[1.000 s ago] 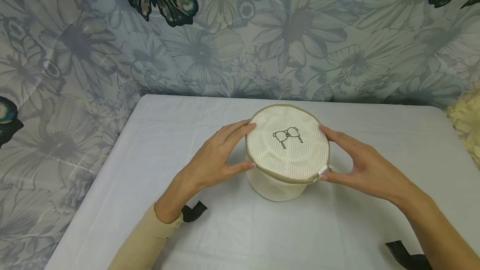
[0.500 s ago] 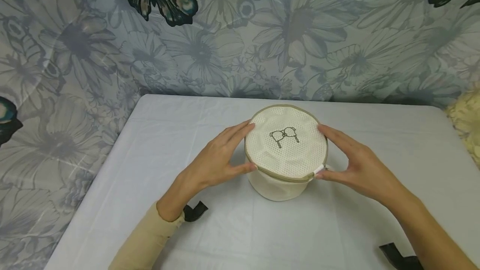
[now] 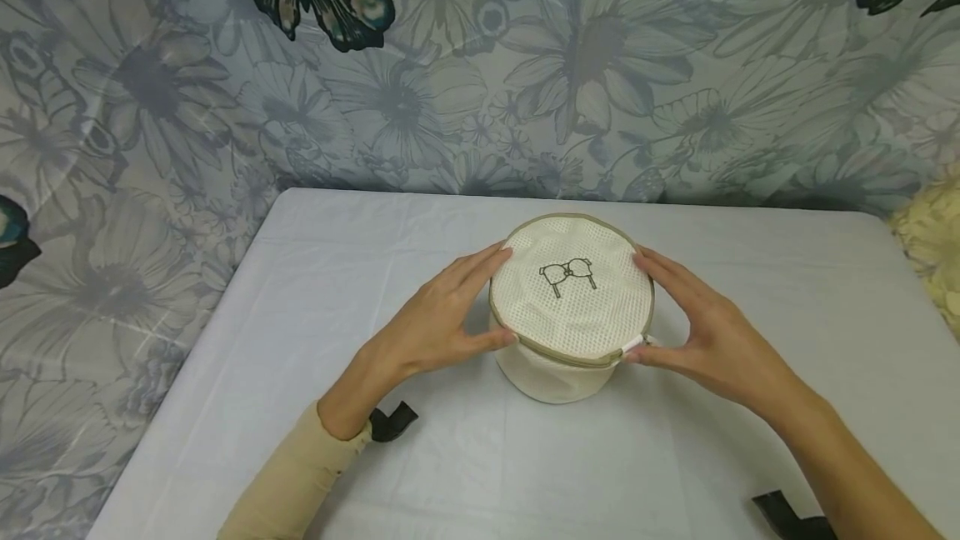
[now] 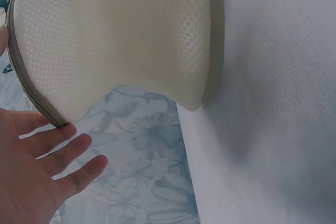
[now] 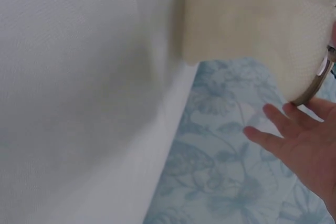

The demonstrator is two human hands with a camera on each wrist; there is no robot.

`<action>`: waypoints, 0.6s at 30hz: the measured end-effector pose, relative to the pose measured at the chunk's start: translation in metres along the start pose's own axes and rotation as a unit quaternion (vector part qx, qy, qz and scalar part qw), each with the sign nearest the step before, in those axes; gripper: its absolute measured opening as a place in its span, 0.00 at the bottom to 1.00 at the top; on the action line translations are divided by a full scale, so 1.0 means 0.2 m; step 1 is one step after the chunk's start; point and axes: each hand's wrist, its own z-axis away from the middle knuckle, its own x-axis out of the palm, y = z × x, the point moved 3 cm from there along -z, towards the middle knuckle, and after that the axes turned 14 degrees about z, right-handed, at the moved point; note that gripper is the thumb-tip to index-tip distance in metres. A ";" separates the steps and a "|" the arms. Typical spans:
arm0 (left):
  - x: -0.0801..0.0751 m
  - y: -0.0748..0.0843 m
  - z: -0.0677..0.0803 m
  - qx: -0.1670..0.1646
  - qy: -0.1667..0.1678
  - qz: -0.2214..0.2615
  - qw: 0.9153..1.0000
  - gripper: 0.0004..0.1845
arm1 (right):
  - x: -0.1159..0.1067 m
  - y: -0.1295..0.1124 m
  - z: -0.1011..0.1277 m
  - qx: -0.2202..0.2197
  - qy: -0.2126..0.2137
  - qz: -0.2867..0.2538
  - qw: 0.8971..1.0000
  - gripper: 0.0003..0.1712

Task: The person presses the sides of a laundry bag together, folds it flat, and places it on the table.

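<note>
A cream mesh laundry bag (image 3: 555, 319), round and drum-shaped, stands upright on the white-covered table. Its top bears a dark line drawing (image 3: 567, 275), and an olive zipper rim runs around it, looking closed. At the rim's left side, my left hand (image 3: 431, 323) touches with thumb and fingertips, the fingers fairly straight. Opposite it, my right hand (image 3: 708, 332) touches the rim, its thumb beside the white zipper end (image 3: 633, 344). In the left wrist view several fingers (image 4: 68, 153) spread loosely below the rim. Likewise, the right wrist view shows extended fingers (image 5: 265, 140). The bag's inside is hidden.
The white tablecloth (image 3: 360, 273) is lightly creased. Behind the table hangs a flower-and-butterfly patterned cloth (image 3: 405, 107). Black straps (image 3: 393, 422) show at both wrists. A pale yellow fluffy thing (image 3: 933, 240) is at the right edge.
My right hand has shifted slightly left, and the bag's top has turned a little with its zipper end moving left. The left hand has hardly moved.
</note>
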 end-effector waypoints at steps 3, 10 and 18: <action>0.01 0.00 0.00 0.002 -0.002 -0.001 1.000 0.53 | 0.01 0.00 0.00 -0.003 0.001 0.001 1.000 0.65; 0.03 -0.01 -0.01 0.000 -0.010 -0.002 1.000 0.54 | 0.04 0.01 0.00 -0.006 -0.004 0.008 1.000 0.67; 0.06 -0.02 -0.01 -0.014 -0.026 -0.005 1.000 0.57 | 0.08 0.01 0.00 -0.005 -0.011 0.007 1.000 0.70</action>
